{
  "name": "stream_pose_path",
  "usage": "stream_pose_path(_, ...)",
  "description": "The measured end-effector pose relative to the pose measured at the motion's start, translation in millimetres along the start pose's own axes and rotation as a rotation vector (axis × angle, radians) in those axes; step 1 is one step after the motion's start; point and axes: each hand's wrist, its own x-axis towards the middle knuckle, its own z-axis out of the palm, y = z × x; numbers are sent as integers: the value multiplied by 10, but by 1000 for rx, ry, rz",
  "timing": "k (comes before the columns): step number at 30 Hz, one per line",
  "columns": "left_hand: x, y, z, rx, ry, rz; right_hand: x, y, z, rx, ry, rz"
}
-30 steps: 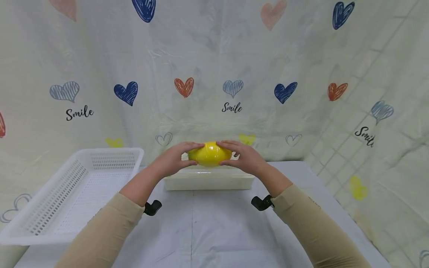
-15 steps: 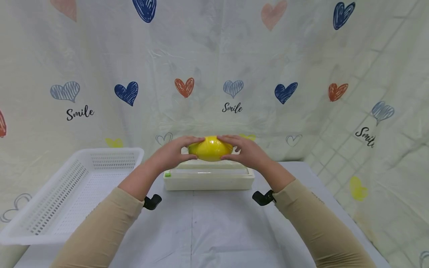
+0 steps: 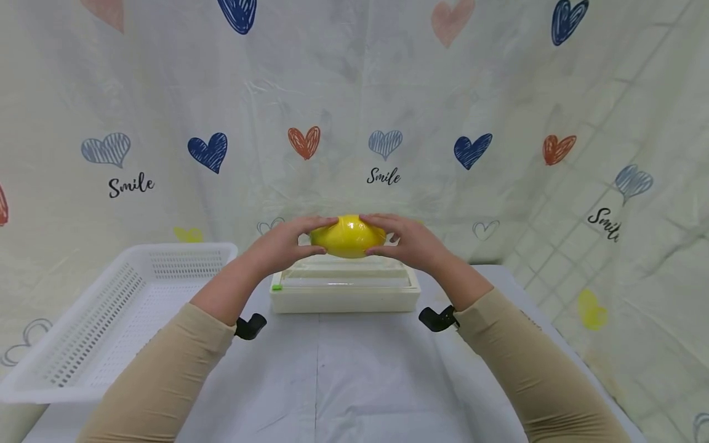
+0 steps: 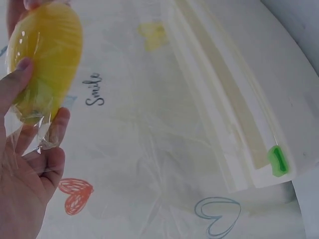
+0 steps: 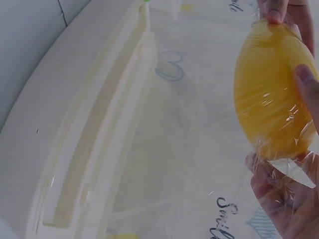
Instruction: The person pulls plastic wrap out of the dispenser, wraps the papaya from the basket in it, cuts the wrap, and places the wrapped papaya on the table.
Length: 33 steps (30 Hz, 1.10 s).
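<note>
Yellow fruit (image 3: 348, 237) is up higher over the white box (image 3: 344, 301) than a second ago, when it overlapped the box's top. Left hand (image 3: 284, 245) and right hand (image 3: 412, 246) rise with it. More of the box's top shows below the fruit; green tab (image 3: 277, 287) at its left front corner, covered before, is visible now.

The tabletop (image 3: 354, 375) before the white box (image 3: 344, 300) offers passage; a basket (image 3: 138, 320) blocks left.
</note>
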Motion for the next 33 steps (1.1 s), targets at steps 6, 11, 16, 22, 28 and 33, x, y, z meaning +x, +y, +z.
stream_pose_path(6, -7, 31, -56, -2, -9, 8, 4, -53, -77, 9, -8, 1)
stream_pose_path(11, -27, 85, -107, -8, -16, -2, 1, -100, -136, 17, -18, 7)
stream_pose_path(16, -50, 141, -146, -21, -31, -24, -16, -145, -176, 15, -27, 31)
stream_pose_path(22, -85, 195, -175, -13, -41, -10, -53, -179, -203, 16, -44, 22)
stream_pose_path(28, -193, 204, -102, -38, -72, -32, -147, -211, -170, 41, -107, 24)
stream_pose_path(33, -352, 200, 49, -108, -141, -111, -296, -229, -46, 96, -186, 72)
